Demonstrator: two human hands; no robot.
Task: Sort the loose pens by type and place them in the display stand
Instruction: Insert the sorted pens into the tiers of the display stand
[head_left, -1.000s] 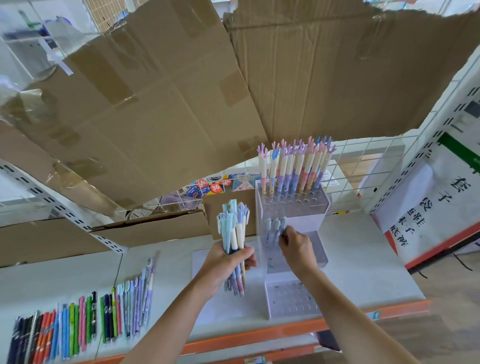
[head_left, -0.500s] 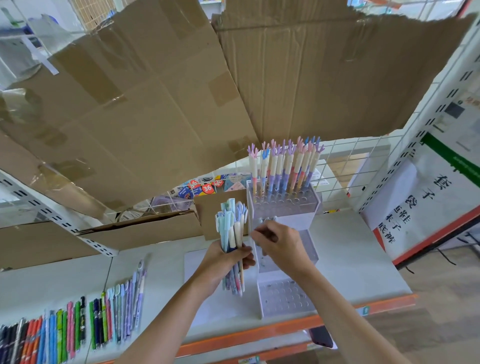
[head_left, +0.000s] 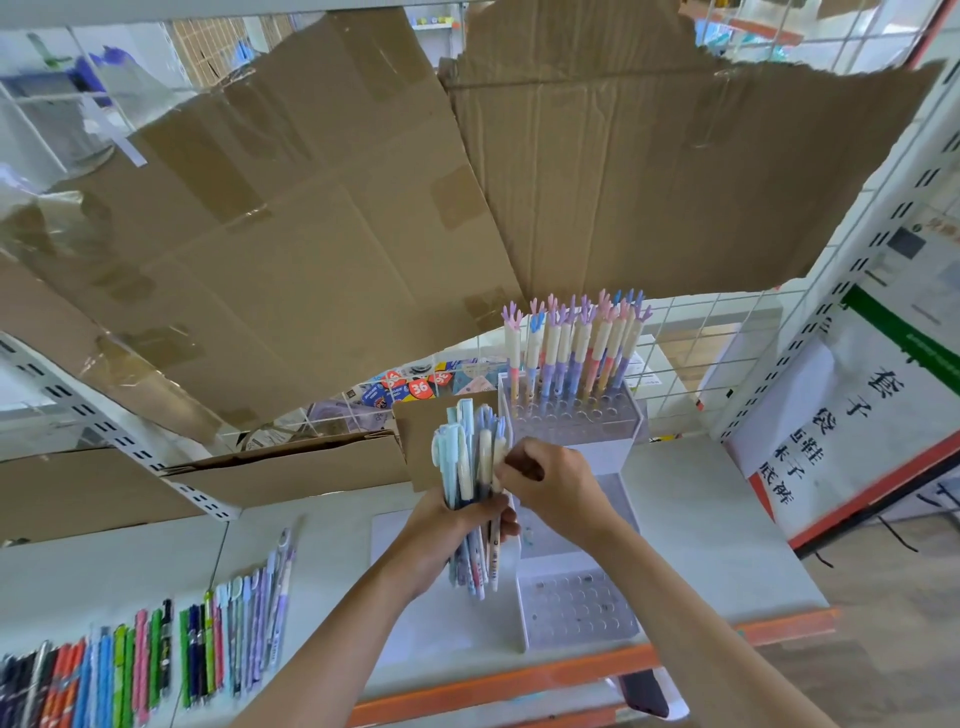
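My left hand (head_left: 447, 525) grips an upright bundle of pale blue and white pens (head_left: 467, 457) in front of the clear tiered display stand (head_left: 576, 613). My right hand (head_left: 550, 483) reaches across to the bundle's right side and pinches one of its pens near the top. The stand's top tier holds several pastel pens with antler-shaped caps (head_left: 571, 343). Its middle tier is mostly hidden behind my right hand. The lowest tier shows rows of round holes with no pens in them.
Rows of sorted loose pens (head_left: 130, 660) lie on the white shelf (head_left: 701, 525) at the lower left. Flattened cardboard sheets (head_left: 311, 208) lean against the wire grid behind. A white sign with an orange border (head_left: 852, 447) stands at the right. The shelf's orange front edge (head_left: 571, 670) runs below.
My right hand has left the stand's middle tier and moved left to the bundle, where it now pinches a pen. The left hand keeps its grip on the bundle.
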